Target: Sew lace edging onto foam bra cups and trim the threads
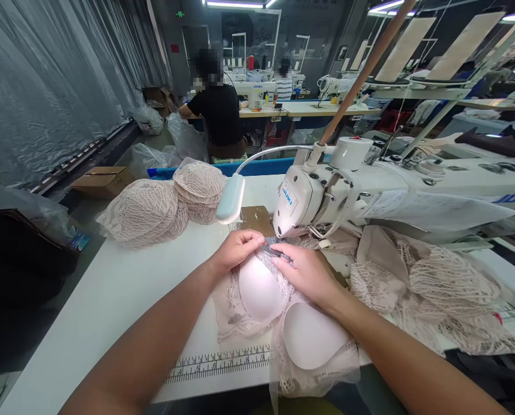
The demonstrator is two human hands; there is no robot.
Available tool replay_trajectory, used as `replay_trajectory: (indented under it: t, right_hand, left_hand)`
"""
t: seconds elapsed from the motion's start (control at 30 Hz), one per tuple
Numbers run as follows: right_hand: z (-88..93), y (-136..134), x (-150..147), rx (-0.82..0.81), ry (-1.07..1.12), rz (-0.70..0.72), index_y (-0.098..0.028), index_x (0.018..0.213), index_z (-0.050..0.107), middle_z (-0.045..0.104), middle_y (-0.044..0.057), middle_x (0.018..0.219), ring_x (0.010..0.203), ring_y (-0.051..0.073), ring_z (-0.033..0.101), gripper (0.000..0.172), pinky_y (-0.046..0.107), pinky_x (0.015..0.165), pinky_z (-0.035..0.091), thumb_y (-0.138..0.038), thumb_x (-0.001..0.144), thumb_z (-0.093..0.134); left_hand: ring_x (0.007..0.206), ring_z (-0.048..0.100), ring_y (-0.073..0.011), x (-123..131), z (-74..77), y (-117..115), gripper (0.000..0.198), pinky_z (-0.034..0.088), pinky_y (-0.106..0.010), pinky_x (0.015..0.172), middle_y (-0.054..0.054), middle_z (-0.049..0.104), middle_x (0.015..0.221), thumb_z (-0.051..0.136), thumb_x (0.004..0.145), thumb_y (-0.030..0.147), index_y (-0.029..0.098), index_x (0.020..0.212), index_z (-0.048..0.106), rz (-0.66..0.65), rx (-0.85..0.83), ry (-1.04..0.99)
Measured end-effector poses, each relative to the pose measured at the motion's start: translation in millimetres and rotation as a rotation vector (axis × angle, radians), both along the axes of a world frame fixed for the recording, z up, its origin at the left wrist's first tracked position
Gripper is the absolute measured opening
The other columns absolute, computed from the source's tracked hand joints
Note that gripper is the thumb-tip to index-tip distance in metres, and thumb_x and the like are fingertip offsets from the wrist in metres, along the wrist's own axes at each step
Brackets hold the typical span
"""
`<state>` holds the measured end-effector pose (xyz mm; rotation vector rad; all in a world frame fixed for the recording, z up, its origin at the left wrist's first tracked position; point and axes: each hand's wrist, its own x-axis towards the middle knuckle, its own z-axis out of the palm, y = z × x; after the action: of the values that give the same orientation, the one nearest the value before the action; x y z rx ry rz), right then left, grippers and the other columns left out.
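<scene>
A pale pink lace bra (261,291) with two smooth moulded cups lies on the white table in front of the sewing machine (298,196). My left hand (241,248) pinches its upper edge just left of the needle area. Close by on the right, my right hand (303,268) is closed on the same edge, thumb and fingers together, with a small grey piece (275,246) between the hands. The second cup (313,334) hangs toward the table's front edge. The needle tip and presser foot are mostly hidden behind the fingers and fabric.
Stacked lace cups (143,213) stand at the table's left. More lace pieces (447,276) are heaped on the right, under the machine arm. A lamp (231,199) on a bendable neck hangs over the work. A ruler strip (218,364) runs along the front edge. A co-worker (218,109) sits ahead.
</scene>
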<state>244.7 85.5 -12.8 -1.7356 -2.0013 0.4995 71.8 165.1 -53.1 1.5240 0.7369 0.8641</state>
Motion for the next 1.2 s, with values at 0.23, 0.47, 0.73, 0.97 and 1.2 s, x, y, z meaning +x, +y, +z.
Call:
replay_trajectory:
  t: [0.23, 0.47, 0.73, 0.97, 1.2]
  right_hand:
    - [-13.5, 4, 11, -0.007, 0.098, -0.044, -0.023, 0.110, 0.063, 0.069, 0.003, 0.106, 0.089, 0.021, 0.064, 0.031, 0.031, 0.075, 0.047, -0.034, 0.084, 0.050]
    - [-32.7, 7, 33, -0.130, 0.032, 0.034, -0.018, 0.060, 0.054, 0.048, -0.003, 0.056, 0.054, 0.012, 0.044, 0.034, 0.023, 0.050, 0.031, -0.045, 0.081, 0.050]
    - [-34.8, 3, 39, -0.192, 0.354, 0.079, -0.017, 0.067, 0.055, 0.048, -0.003, 0.063, 0.061, 0.012, 0.041, 0.030, 0.023, 0.055, 0.032, -0.044, 0.080, 0.053]
    - [-40.7, 4, 42, -0.321, 0.632, 0.079, -0.016, 0.080, 0.060, 0.055, -0.001, 0.073, 0.067, 0.013, 0.046, 0.024, 0.025, 0.065, 0.038, -0.039, 0.080, 0.057]
    - [-40.3, 3, 43, -0.344, 0.660, 0.064, -0.015, 0.083, 0.065, 0.061, 0.002, 0.080, 0.072, 0.015, 0.051, 0.022, 0.027, 0.070, 0.040, -0.035, 0.079, 0.056]
  left_hand:
    - [0.093, 0.056, -0.0182, -1, 1.4, 0, 0.030, 0.040, -0.029, 0.086, -0.006, 0.065, 0.096, 0.054, 0.083, 0.041, 0.014, 0.080, 0.066, 0.019, -0.043, -0.014]
    - [0.076, 0.058, -0.0130, -4, 2.7, 1, 0.037, 0.044, -0.025, 0.072, -0.005, 0.063, 0.089, 0.069, 0.073, 0.037, 0.014, 0.100, 0.060, -0.123, -0.188, 0.008]
    - [0.052, 0.043, -0.0067, -15, 9.3, 8, 0.031, 0.032, -0.018, 0.049, 0.002, 0.052, 0.061, 0.067, 0.073, 0.041, 0.012, 0.069, 0.058, -0.241, -0.148, 0.245]
    - [0.054, 0.039, -0.0071, -14, 10.7, 7, 0.029, 0.029, -0.019, 0.050, 0.003, 0.046, 0.061, 0.059, 0.079, 0.041, 0.013, 0.073, 0.056, -0.152, -0.022, 0.289]
    - [0.066, 0.049, -0.0110, -12, 12.2, 5, 0.018, 0.038, -0.021, 0.059, 0.000, 0.056, 0.076, 0.058, 0.079, 0.031, 0.016, 0.088, 0.060, -0.126, 0.140, 0.374]
